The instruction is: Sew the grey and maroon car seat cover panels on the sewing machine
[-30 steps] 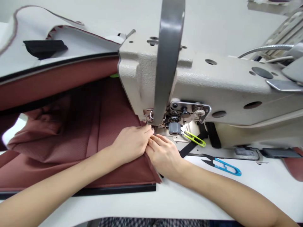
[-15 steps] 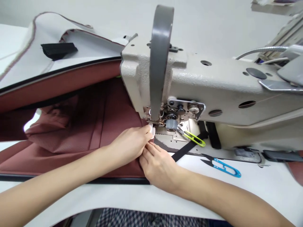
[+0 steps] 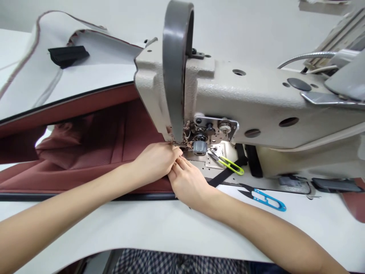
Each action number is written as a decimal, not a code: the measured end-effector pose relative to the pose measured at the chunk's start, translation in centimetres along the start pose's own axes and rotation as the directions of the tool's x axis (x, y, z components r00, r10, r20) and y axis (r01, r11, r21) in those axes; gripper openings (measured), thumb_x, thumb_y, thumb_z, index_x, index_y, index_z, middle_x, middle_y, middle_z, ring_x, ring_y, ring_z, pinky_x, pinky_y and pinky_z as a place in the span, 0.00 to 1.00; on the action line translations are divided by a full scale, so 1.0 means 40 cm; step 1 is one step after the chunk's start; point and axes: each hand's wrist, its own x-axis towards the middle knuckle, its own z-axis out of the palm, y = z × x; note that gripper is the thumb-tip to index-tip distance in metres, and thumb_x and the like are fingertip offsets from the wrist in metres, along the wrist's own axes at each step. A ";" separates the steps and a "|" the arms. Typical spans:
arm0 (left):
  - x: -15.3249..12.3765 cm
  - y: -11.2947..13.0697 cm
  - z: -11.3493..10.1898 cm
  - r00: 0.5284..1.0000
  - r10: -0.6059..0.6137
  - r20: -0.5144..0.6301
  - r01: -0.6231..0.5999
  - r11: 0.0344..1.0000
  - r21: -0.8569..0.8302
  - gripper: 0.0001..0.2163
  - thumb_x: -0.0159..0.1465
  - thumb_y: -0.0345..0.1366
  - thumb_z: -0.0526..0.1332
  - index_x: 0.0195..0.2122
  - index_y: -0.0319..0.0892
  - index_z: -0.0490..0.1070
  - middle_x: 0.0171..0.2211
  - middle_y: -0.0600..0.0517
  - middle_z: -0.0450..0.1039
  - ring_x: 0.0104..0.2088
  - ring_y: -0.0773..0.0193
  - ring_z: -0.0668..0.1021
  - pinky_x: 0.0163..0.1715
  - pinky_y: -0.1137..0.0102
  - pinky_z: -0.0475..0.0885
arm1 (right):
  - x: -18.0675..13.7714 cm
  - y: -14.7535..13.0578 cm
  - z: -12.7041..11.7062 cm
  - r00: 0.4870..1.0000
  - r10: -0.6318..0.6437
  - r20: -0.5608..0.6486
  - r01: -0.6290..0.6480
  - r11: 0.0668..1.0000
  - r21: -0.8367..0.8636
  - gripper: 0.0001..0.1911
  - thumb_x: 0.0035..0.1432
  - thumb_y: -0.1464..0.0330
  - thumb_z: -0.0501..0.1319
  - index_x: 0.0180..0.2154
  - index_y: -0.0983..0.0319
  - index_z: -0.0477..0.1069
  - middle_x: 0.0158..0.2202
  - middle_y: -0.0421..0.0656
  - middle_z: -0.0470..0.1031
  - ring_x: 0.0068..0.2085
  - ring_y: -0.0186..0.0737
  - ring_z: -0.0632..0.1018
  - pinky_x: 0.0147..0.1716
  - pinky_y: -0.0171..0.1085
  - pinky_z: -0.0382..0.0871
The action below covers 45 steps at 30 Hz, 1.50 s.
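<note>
My left hand (image 3: 155, 163) rests closed on the edge of a dark red fabric cover (image 3: 94, 152), fingertips pinched just under the needle area of a beige sewing machine (image 3: 242, 99). My right hand (image 3: 189, 182) lies against it from the right, fingers pressed together on the same fabric edge. A black strap (image 3: 225, 176) runs out from under my right hand toward the machine base. The fabric has a black trimmed edge (image 3: 85, 197) along the table front. What the fingertips pinch is hidden.
Green thread snips (image 3: 228, 163) lie on the machine bed, blue thread snips (image 3: 266, 198) on the white table (image 3: 171, 232) to the right. A grey curved guard (image 3: 173, 64) rises in front of the machine head. White backing with a black patch (image 3: 68, 55) lies at back left.
Both hands and the fabric edge have shifted slightly left and up under the machine head. A small white piece seen at my left fingertips half a second ago no longer shows.
</note>
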 end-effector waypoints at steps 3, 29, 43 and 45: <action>-0.005 -0.017 -0.007 0.999 -0.015 -0.038 0.015 1.000 0.010 0.10 0.66 0.30 0.53 0.33 0.39 0.74 0.30 0.47 0.76 0.29 0.58 0.76 0.25 0.69 0.62 | -0.011 0.002 -0.018 0.999 -0.028 0.031 0.028 1.000 0.012 0.20 0.64 0.78 0.49 0.54 0.77 0.70 0.54 0.59 0.72 0.60 0.53 0.70 0.67 0.50 0.55; -0.069 0.006 0.052 0.948 -0.044 -0.314 -0.065 0.943 -0.327 0.13 0.69 0.30 0.51 0.47 0.39 0.75 0.43 0.47 0.75 0.44 0.59 0.75 0.47 0.64 0.73 | -0.034 -0.045 -0.040 1.000 -0.016 0.018 0.013 0.985 0.172 0.33 0.64 0.55 0.59 0.57 0.77 0.66 0.60 0.62 0.65 0.64 0.60 0.61 0.67 0.53 0.51; -0.090 -0.122 0.108 0.847 0.199 -0.493 -0.415 0.827 -0.380 0.13 0.68 0.28 0.53 0.46 0.42 0.77 0.42 0.49 0.75 0.42 0.66 0.75 0.42 0.74 0.73 | 0.029 -0.186 -0.009 0.974 0.019 0.227 -0.042 0.994 0.096 0.55 0.59 0.39 0.52 0.66 0.81 0.52 0.66 0.69 0.54 0.67 0.70 0.55 0.67 0.59 0.46; -0.098 -0.081 0.088 0.861 0.244 -0.446 -0.391 0.879 -0.272 0.15 0.66 0.23 0.51 0.43 0.39 0.76 0.38 0.48 0.74 0.39 0.65 0.73 0.39 0.72 0.72 | 0.037 -0.186 -0.012 0.961 0.007 0.275 -0.037 0.994 0.105 0.52 0.59 0.39 0.52 0.64 0.79 0.57 0.63 0.68 0.60 0.66 0.70 0.58 0.65 0.62 0.48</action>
